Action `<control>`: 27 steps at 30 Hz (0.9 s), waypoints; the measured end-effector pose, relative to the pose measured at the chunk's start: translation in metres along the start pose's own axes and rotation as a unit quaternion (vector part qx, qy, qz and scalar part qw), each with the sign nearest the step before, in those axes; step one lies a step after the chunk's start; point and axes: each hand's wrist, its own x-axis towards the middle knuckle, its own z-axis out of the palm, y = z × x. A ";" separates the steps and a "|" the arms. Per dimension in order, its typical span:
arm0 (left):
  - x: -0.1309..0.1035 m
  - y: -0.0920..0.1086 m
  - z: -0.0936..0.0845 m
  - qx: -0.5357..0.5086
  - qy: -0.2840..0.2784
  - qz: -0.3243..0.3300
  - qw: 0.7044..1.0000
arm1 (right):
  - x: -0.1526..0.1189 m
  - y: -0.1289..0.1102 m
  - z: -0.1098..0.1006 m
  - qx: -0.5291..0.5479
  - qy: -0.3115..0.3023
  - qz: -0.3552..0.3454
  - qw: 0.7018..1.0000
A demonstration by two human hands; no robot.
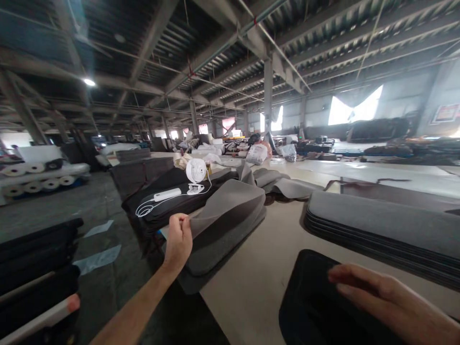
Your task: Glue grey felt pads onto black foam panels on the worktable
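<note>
My left hand point(178, 239) pinches the near corner of a thin grey sheet point(230, 199), whose edge is lifted and curls in a wave. Beneath it lies a stack of dark grey mats point(219, 249) with rounded corners. My right hand point(381, 297) hovers at the lower right with fingers stretched and thumb apart, nothing in its grasp. Below it a black mat point(309, 292) with rounded corners lies on the table point(251, 268). Whether the right fingertips touch this mat I cannot tell.
A thick stack of grey mats point(388, 220) stands at the right. Beyond my left hand, a small white fan point(196, 172) and a white power bank point(167, 194) with a cable rest on black material point(158, 211). Dark rolls point(39, 244) lie left, beside the floor aisle point(108, 206).
</note>
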 end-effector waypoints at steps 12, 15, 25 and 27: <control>-0.032 -0.015 -0.026 -0.063 -0.154 -0.044 0.985 | 0.110 -0.029 0.107 0.333 -0.040 0.227 0.915; -0.040 -0.022 -0.031 -0.065 -0.183 -0.061 0.979 | 0.131 -0.033 0.115 0.355 -0.016 0.237 0.904; -0.079 -0.076 -0.032 -0.002 -0.054 -0.213 0.976 | 0.142 -0.018 0.102 0.260 -0.033 0.204 0.943; -0.089 -0.078 -0.036 -0.050 -0.035 -0.326 0.944 | 0.136 -0.014 0.097 0.239 -0.038 0.204 0.949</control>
